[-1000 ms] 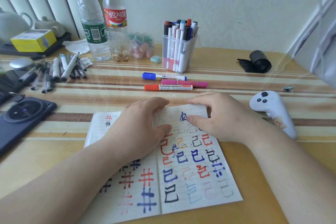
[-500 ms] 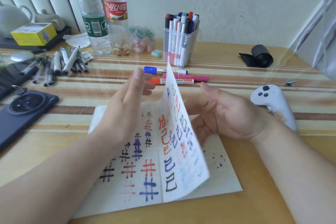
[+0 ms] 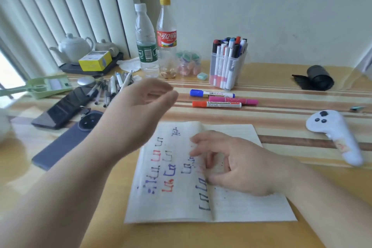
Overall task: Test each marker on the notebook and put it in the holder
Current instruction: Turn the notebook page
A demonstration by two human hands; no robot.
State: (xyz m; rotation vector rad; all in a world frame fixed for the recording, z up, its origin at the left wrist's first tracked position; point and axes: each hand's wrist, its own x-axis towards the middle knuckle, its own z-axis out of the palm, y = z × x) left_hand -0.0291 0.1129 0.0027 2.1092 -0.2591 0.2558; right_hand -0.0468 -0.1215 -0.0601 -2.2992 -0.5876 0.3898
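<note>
The notebook [image 3: 171,205] lies open in front of me; its left page shows coloured marks bled through, its right page is nearly blank. My right hand [image 3: 233,165] rests on the fold with fingers spread and loosely bent, holding nothing. My left hand [image 3: 138,108] hovers above the table beyond the notebook's far left corner, blurred, fingers relaxed and empty. Three markers lie side by side past the notebook: blue [image 3: 211,93], pink [image 3: 233,100] and orange [image 3: 216,104]. The clear holder [image 3: 226,70] behind them stands full of several markers.
Two plastic bottles [image 3: 155,42] and a small jar stand at the back. A bunch of pens [image 3: 112,88], two phones [image 3: 60,145] and a teapot tray lie to the left. A white controller [image 3: 336,135] and a black roll [image 3: 318,77] are on the right.
The page that stood upright has been turned over and now lies flat on the left. My left hand lifted off it and up; my right hand came down onto the fold.
</note>
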